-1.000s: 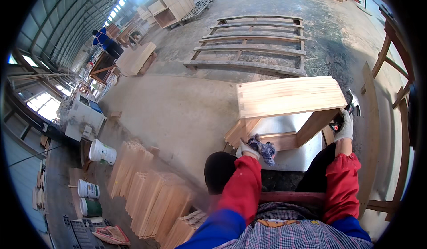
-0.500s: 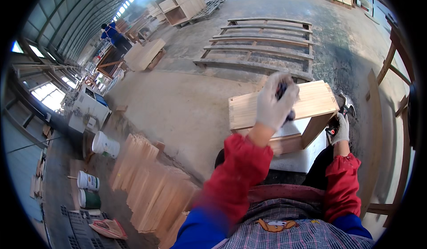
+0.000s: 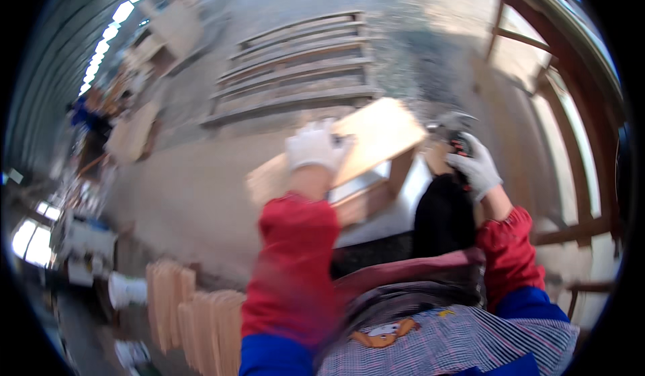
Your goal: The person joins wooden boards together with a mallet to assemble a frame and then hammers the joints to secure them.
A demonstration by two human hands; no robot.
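Note:
A pale wooden box-like frame [image 3: 386, 131] with an open side rests tilted before me on a white support [image 3: 418, 182]. My left hand [image 3: 314, 146], in a white glove, is at its left part. A small dark object [image 3: 344, 141] shows between the thumb and fingers; blur hides its kind. My right hand [image 3: 478, 168], also gloved, is closed round a black tool with red-orange marks [image 3: 461, 145]. A curved silvery metal part [image 3: 451, 119] shows at the tool's far end, right of the box.
A slatted wooden pallet [image 3: 302, 67] lies on the floor ahead. Stacked wooden boards [image 3: 208, 322] and a white bucket [image 3: 126, 290] are at lower left. Timber framing [image 3: 571, 127] stands along the right. Far left, another person [image 3: 87, 115] is blurred.
My view has swung, so the scene sits further left. My left hand has come down from above the box to its left part. My right hand has lifted the black tool into clearer view.

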